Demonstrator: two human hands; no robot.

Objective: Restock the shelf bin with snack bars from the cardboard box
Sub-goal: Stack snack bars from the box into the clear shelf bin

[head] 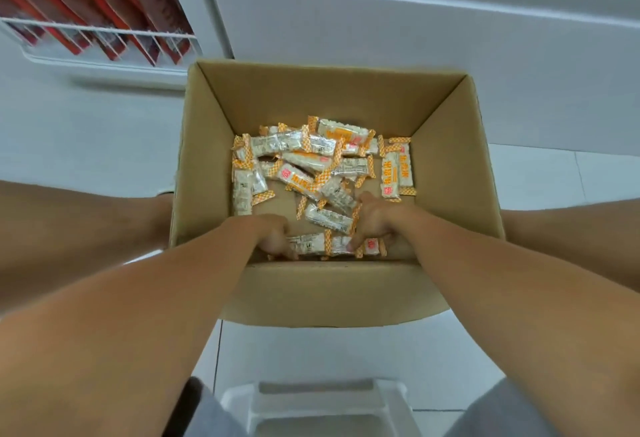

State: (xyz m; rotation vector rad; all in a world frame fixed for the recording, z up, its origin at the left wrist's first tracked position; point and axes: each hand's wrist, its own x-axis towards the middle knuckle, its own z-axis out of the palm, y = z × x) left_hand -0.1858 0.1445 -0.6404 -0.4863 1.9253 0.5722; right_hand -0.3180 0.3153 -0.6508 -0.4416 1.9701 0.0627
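Observation:
An open cardboard box (446,173) stands on the floor in front of me. Several snack bars (311,162) in white wrappers with orange checked ends lie loose on its bottom. Both my hands are inside, at the near wall. My left hand (273,235) has its fingers curled down onto the end of a bar (308,244) lying along the near wall. My right hand (374,221) curls its fingers over neighbouring bars (341,245), one fingertip pressing a wrapper. How firmly either hand grips is hard to see.
A white wire shelf bin (104,34) with red packets hangs at the upper left on a white shelf unit. A white plastic stool (322,409) stands under me between my knees. The floor is pale tile.

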